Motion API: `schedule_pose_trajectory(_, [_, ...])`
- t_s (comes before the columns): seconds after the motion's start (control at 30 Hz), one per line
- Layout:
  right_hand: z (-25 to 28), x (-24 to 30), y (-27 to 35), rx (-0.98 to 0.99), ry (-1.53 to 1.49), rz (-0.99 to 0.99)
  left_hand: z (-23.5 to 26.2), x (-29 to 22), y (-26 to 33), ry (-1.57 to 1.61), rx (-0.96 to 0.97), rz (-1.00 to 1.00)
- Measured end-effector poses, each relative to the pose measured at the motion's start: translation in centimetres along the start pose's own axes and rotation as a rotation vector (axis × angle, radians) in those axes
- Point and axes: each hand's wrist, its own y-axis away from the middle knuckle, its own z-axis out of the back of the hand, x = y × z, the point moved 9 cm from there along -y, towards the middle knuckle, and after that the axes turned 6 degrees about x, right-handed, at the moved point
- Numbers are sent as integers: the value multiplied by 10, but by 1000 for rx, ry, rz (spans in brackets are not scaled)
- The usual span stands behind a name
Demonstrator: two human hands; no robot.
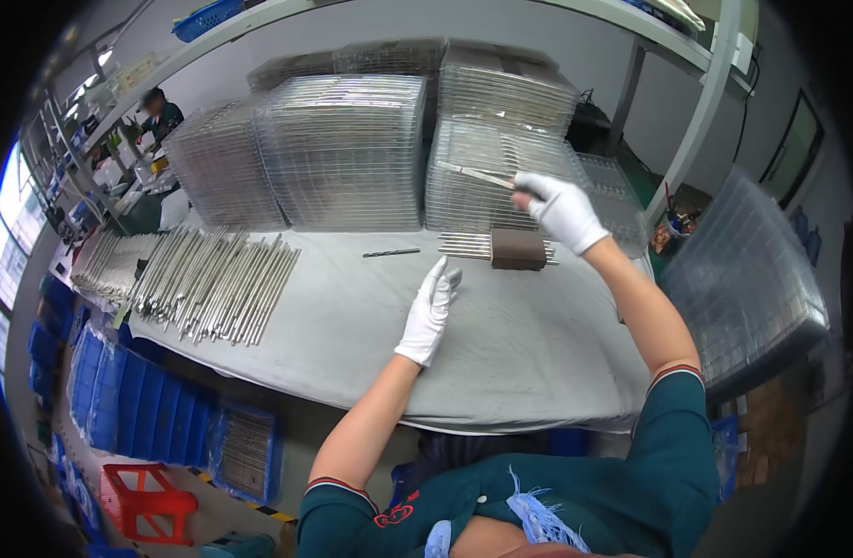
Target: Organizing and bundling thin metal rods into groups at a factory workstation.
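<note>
My right hand (559, 209), in a white glove, is raised above the far right of the table. It grips one end of a slim silvery metal tool (482, 177), which looks like tweezers and points left. Below it a brown block (518, 249) lies across several thin metal rods (464, 245) whose ends stick out on both sides. My left hand (431, 312), also gloved, rests over the table with its fingers stretched out and holds nothing. A dark drill bit (391, 253) lies just beyond it, to the left.
Tall stacks of clear plastic trays (343, 153) line the table's back edge. Many metal rods (226, 288) lie spread at the left on the grey cloth (529, 363). More clear trays (747, 288) stand at the right. A red stool (147, 502) and blue bins (152, 409) are below left.
</note>
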Motion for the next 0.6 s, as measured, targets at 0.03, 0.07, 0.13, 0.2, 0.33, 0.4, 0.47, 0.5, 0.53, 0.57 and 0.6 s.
schedule_pose_trajectory(0.03, [14, -14, -14, -15, 118, -32, -3, 0, -1, 2, 7, -2])
schedule_pose_trajectory(0.07, [23, -22, -26, -28, 227, -57, -2, 2, -2, -28, 9, 5])
schedule_pose_trajectory(0.13, [23, -30, -41, 36, 338, -88, -2, 2, -3, -63, 12, 10])
schedule_pose_trajectory(0.2, [16, -34, -50, 102, 443, -116, -1, 3, -1, -41, -4, 21])
schedule_pose_trajectory(0.33, [5, -36, -59, 105, 548, -71, 0, 6, -3, -27, -15, 31])
schedule_pose_trajectory(0.4, [18, -29, -57, -5, 532, -63, 1, 7, -1, -28, -19, 24])
schedule_pose_trajectory(0.47, [33, -62, -47, -187, 390, -190, 2, 6, 0, -45, -12, 18])
schedule_pose_trajectory(0.5, [36, -93, -37, -249, 270, -251, 0, 5, -1, -61, -1, 7])
schedule_pose_trajectory(0.53, [35, -115, -25, -256, 88, -357, 1, 4, 0, -57, -11, 5])
schedule_pose_trajectory(0.57, [32, -160, -5, -282, -58, -464, -6, 4, -4, -81, 20, 10])
schedule_pose_trajectory(0.6, [23, -197, 11, -305, -211, -568, -11, 5, -5, -107, 45, 17])
